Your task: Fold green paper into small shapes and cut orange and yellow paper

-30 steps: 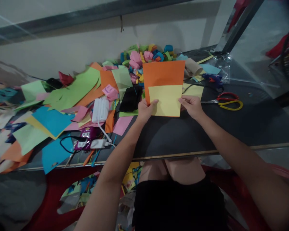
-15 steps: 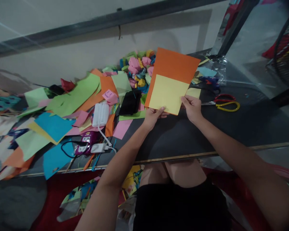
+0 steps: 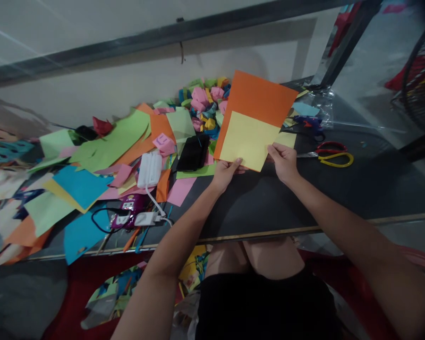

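Note:
A yellow sheet of paper (image 3: 250, 139) lies against a larger orange sheet of paper (image 3: 260, 100), both lifted and tilted above the dark table. My left hand (image 3: 227, 174) pinches the lower left edge of the two sheets, thumb on the yellow one. At their lower right edge, my right hand (image 3: 284, 162) is closed on the sheets with its thumb on top; its other fingers are partly hidden behind the paper. Right of that hand lie scissors (image 3: 335, 153) with one red and one yellow handle.
Folded paper pieces (image 3: 201, 101) are heaped by the wall. Left are scattered coloured sheets (image 3: 81, 186), a black phone-like device (image 3: 193, 152), a white box with a cable (image 3: 149, 169) and a purple power strip (image 3: 129, 211). A fan (image 3: 423, 80) stands at far right.
Both hands still grip the sheets in nearly the same pose. The whole view has shifted slightly, and the sheets sit a touch further right.

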### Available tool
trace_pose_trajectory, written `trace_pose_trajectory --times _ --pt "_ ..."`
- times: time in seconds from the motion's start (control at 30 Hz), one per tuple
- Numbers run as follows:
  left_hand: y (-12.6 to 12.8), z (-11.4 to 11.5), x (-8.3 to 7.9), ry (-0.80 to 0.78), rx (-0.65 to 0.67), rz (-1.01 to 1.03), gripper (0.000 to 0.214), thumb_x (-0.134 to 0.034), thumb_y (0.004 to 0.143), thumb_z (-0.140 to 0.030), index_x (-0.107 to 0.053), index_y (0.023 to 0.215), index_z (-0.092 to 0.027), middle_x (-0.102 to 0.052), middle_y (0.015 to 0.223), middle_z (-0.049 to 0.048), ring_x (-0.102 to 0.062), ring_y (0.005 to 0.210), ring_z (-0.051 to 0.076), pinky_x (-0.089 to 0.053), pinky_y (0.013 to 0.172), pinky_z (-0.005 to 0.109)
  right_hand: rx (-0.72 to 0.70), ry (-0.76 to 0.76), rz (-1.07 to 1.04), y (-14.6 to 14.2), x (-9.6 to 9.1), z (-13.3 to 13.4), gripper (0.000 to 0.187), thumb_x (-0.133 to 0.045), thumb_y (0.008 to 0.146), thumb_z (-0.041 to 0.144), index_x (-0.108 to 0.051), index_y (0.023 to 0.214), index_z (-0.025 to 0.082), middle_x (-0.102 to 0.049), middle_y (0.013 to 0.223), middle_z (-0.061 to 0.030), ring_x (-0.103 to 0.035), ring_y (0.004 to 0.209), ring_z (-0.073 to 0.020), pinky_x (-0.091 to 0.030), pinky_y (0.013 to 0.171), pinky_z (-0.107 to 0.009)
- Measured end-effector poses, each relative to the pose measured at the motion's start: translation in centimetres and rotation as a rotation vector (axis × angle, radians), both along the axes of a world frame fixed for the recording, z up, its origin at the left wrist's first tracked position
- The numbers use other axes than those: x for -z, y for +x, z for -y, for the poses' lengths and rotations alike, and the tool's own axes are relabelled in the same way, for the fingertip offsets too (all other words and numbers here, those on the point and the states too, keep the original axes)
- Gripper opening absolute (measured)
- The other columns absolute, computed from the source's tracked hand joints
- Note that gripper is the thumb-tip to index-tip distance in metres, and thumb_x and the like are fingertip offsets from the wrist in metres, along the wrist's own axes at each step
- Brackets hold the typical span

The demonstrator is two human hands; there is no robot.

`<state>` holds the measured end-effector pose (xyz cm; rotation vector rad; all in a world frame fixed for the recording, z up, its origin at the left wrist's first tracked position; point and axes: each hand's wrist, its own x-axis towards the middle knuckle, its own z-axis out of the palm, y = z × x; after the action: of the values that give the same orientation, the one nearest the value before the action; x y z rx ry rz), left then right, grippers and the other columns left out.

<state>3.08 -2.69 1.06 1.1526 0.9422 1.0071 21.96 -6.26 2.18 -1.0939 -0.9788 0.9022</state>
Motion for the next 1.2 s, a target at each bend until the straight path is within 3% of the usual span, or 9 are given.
trace_pose_trajectory --times 0.3,0.73,0.83,0.97,1.1,1.2 --pt "0.1 0.1 -0.3 -0.024 -0.009 -0.013 0.037 -0.084 0.079 -0.045 -0.072 0.084 -0.011 -0.078 0.073 0.0093 -0.079 0.071 0.022 -0.065 0.067 0.031 0.016 -0.009 0.009 0.1 0.0 0.0 0.048 -0.079 0.067 0.073 -0.067 0.075 0.027 -0.075 0.078 -0.0017 -0.075 0.078 -0.0249 -0.067 0.071 -0.042" --pt "-0.5 -0.3 0.1 0.098 -0.031 -0.095 0.043 -0.084 0.074 -0.054 -0.071 0.066 -0.014 -0.076 0.064 0.0082 -0.073 0.058 0.017 -0.065 0.065 0.031 0.057 -0.024 0.008 0.6 0.0 -0.4 0.043 -0.078 0.069 0.067 -0.067 0.076 0.027 -0.074 0.073 -0.0030 -0.074 0.072 -0.0245 -0.066 0.065 -0.042" --pt "-0.9 -0.9 0.4 0.147 -0.031 -0.067 0.044 -0.084 0.073 -0.057 -0.070 0.067 -0.015 -0.074 0.062 0.0061 -0.070 0.054 0.016 -0.063 0.062 0.031 0.029 -0.040 0.003 0.8 -0.1 -0.5 0.041 -0.082 0.067 0.064 -0.067 0.075 0.026 -0.073 0.071 -0.0031 -0.074 0.071 -0.0238 -0.067 0.066 -0.041" --pt "-1.4 -1.6 0.6 0.211 -0.146 -0.033 0.046 -0.081 0.074 -0.062 -0.066 0.076 -0.019 -0.071 0.065 0.0012 -0.067 0.055 0.013 -0.058 0.059 0.028 -0.045 -0.109 0.023 0.9 0.2 -0.6 0.043 -0.086 0.065 0.059 -0.063 0.072 0.023 -0.073 0.072 -0.0048 -0.075 0.072 -0.0230 -0.068 0.067 -0.038" --pt "-1.6 -1.9 0.4 0.243 -0.204 -0.047 0.039 -0.076 0.081 -0.058 -0.063 0.086 -0.021 -0.071 0.073 0.0010 -0.065 0.063 0.013 -0.054 0.060 0.026 -0.110 -0.149 0.005 0.9 0.5 -0.7 0.046 -0.088 0.064 0.057 -0.058 0.074 0.022 -0.074 0.078 -0.0067 -0.077 0.078 -0.0238 -0.068 0.067 -0.036" --pt "-1.5 -2.0 0.5 0.256 -0.204 -0.054 0.038 -0.075 0.083 -0.057 -0.060 0.083 -0.022 -0.068 0.071 0.0003 -0.061 0.060 0.012 -0.052 0.060 0.026 -0.113 -0.141 0.002 0.8 0.6 -0.8 0.048 -0.088 0.064 0.058 -0.057 0.074 0.022 -0.074 0.077 -0.0071 -0.078 0.079 -0.0245 -0.069 0.068 -0.035"
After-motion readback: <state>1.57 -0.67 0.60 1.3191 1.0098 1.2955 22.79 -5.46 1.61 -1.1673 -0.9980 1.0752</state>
